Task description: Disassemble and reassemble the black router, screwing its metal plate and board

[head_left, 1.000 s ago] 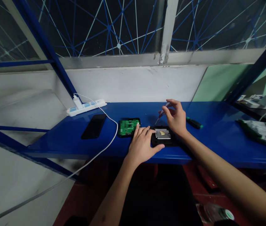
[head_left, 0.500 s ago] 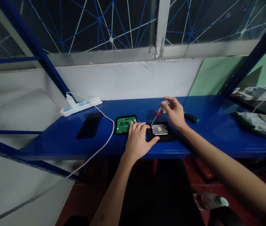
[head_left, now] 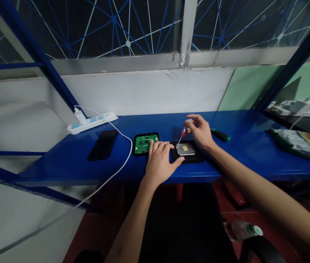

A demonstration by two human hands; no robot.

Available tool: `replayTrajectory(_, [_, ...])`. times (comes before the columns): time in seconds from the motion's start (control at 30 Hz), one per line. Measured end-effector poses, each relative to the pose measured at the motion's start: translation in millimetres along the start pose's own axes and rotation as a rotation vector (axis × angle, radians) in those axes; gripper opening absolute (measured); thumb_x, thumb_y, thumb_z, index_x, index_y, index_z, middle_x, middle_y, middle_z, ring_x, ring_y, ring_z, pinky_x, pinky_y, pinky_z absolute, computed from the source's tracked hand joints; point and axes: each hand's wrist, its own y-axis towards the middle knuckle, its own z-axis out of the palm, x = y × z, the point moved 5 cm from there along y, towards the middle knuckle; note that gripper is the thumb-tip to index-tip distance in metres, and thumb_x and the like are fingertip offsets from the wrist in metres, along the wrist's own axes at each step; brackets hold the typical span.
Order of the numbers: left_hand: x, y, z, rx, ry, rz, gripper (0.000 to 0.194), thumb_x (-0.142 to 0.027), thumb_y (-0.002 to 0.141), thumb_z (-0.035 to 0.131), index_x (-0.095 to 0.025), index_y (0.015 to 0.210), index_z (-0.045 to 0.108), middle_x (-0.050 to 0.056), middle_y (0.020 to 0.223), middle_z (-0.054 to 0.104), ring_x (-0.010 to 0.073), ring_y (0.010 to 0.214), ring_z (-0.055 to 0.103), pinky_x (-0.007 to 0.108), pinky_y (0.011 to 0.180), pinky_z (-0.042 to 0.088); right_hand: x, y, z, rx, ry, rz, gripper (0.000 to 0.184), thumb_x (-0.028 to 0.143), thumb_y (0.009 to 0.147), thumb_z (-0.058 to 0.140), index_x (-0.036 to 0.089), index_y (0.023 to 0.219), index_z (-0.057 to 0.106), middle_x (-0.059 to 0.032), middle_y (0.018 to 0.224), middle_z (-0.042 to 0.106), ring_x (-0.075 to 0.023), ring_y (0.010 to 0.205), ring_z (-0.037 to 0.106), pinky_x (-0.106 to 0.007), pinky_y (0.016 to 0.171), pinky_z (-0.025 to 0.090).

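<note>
- the right hand [head_left: 202,132] pinches a small red-handled screwdriver [head_left: 182,133] between thumb and fingertips, closed snugly on the handle; the shaft slants down to the left, its tip at the near left corner of the metal plate [head_left: 184,149].
- a light fingertip grip like this suits a tiny screw; i judge it wise to bring the shaft more upright, so the tip seats squarely and does not slip across the plate.
- the left hand [head_left: 159,163] lies flat, fingers spread, its thumb against the black case [head_left: 186,156] that holds the plate; it grasps nothing, only steadies.
- firm downward pressure there should stop the case sliding on the blue shelf [head_left: 248,160], which looks smooth.
- the case sits near the shelf's front edge, just right of a second black shell with a green circuit board [head_left: 143,143].
- a green-tipped screwdriver [head_left: 220,135] lies behind the right wrist; a dark phone [head_left: 102,145] and a white power strip [head_left: 91,122] lie well to the left.
</note>
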Motion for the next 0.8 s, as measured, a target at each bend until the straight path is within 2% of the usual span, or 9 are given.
replayTrajectory(0.23, [-0.5,-0.1,-0.6,-0.006,-0.006,-0.004,0.030,-0.046,0.091,0.071,-0.025,0.108,0.060,0.005,0.121,0.067,0.0283,0.126,0.054,0.058,0.125,0.014,-0.2,-0.4,-0.7,-0.007,0.003,0.008,0.039,0.047,0.080,0.070,0.021,0.108,0.060,-0.0009,0.079,0.070,-0.0130,0.055,0.062,-0.033,0.058,0.056])
replayTrajectory(0.53, [-0.2,0.1,0.1,-0.011,-0.008,0.005,0.031,-0.046,0.090,0.072,-0.024,0.108,0.060,0.005,0.119,0.067,0.0283,0.125,0.055,0.059,0.125,0.015,2.0,-1.4,-1.6,-0.001,0.000,-0.007,0.032,0.039,0.082,0.069,0.021,0.107,0.061,-0.0014,0.079,0.070,-0.0127,0.055,0.062,-0.033,0.058,0.054])
replayTrajectory(0.8, [-0.3,-0.2,0.4,-0.004,-0.003,0.008,0.032,-0.046,0.089,0.073,-0.023,0.108,0.061,0.005,0.120,0.067,0.0279,0.125,0.054,0.058,0.125,0.014,1.5,-0.2,-2.5,-0.012,-0.006,-0.008,0.032,0.038,0.081,0.070,0.020,0.107,0.061,-0.0007,0.079,0.069,-0.0116,0.054,0.060,-0.031,0.057,0.054])
